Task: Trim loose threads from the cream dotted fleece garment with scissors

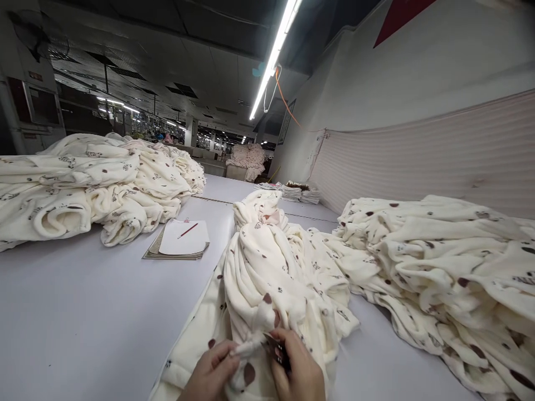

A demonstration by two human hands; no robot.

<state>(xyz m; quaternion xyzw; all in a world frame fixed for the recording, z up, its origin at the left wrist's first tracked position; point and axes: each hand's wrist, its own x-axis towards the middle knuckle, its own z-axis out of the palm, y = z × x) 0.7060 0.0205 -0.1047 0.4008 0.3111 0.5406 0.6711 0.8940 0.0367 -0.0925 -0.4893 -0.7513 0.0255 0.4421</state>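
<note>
A cream fleece cloth [261,267] with brown spots and small dark prints lies bunched up in front of me. My left hand [213,370] pinches a narrow edge of it between thumb and fingers. In my right hand [298,370] is a pair of dark thread snips [278,352], the fingers wrapped round it. The blade tips point left and touch or nearly touch the pinched edge. Whether the blades are apart I cannot make out. More of the cloth hangs over the near side, below both hands.
Heaps of the same fleece lie on the left [83,184] and right [434,262] of the pale table [104,312]. A pad of paper [178,245] with a red pencil [188,231] lies left of centre. Stacked cloth pieces [298,192] sit farther back, by the wall.
</note>
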